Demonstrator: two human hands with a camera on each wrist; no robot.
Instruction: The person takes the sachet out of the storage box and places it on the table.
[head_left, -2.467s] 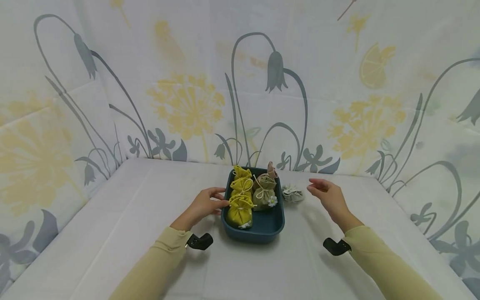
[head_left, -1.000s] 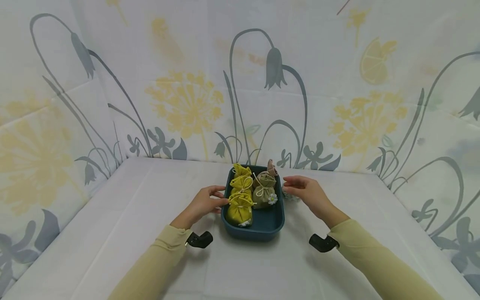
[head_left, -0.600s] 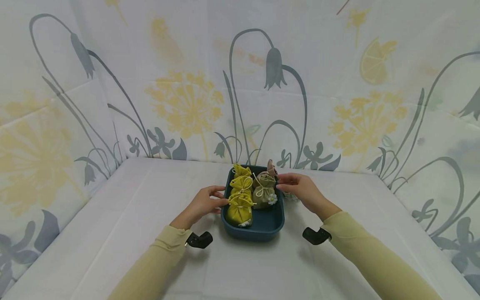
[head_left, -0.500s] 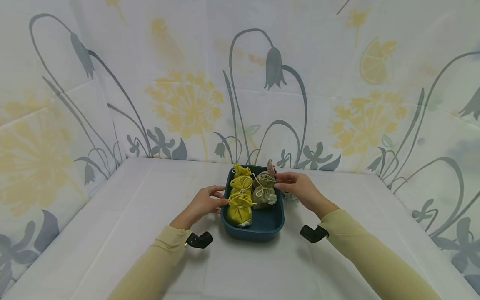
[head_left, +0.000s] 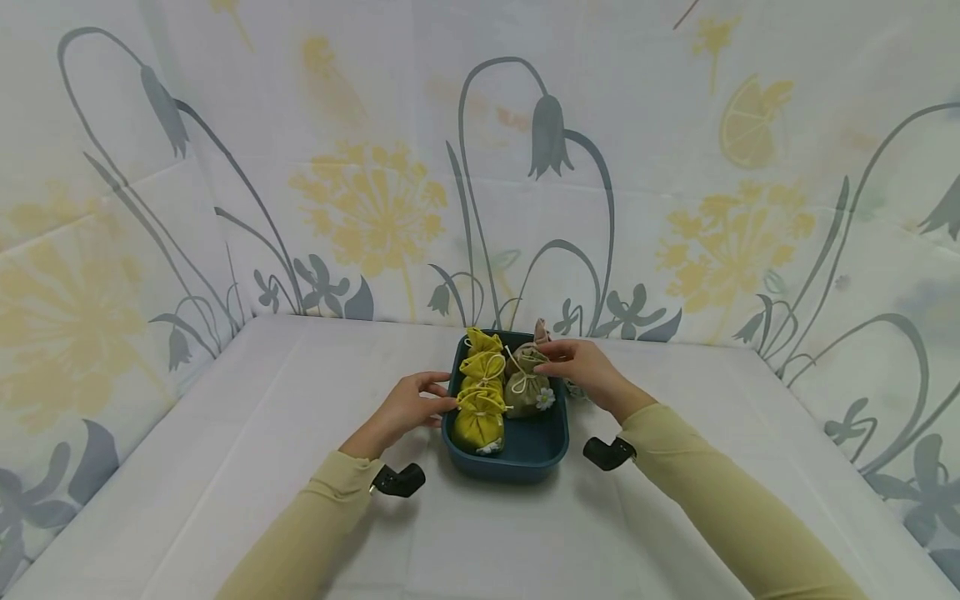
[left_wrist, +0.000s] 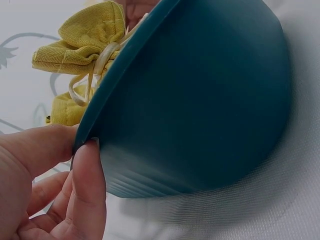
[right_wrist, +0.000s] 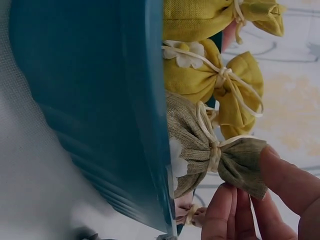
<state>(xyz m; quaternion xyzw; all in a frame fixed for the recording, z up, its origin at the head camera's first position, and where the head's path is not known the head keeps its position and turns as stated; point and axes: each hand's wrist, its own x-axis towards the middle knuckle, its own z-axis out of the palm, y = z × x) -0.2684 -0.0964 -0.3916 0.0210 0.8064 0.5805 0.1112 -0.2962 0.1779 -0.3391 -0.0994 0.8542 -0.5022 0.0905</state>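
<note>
A dark blue tray sits mid-table and holds three yellow drawstring pouches in a row on its left side. An olive pouch with a white daisy stands on its right side. My left hand grips the tray's left rim between thumb and fingers. My right hand reaches over the right rim, and its thumb and fingers pinch the olive pouch's gathered top. A pink pouch peeks out at the tray's far end.
A pale grey pouch lies on the table just right of the tray, mostly hidden behind my right hand. The white tablecloth is backed by flower-print fabric walls on three sides.
My right hand has moved left from the table beside the tray, over the pale pouch, to the olive pouch's top. The left hand and tray have stayed put.
</note>
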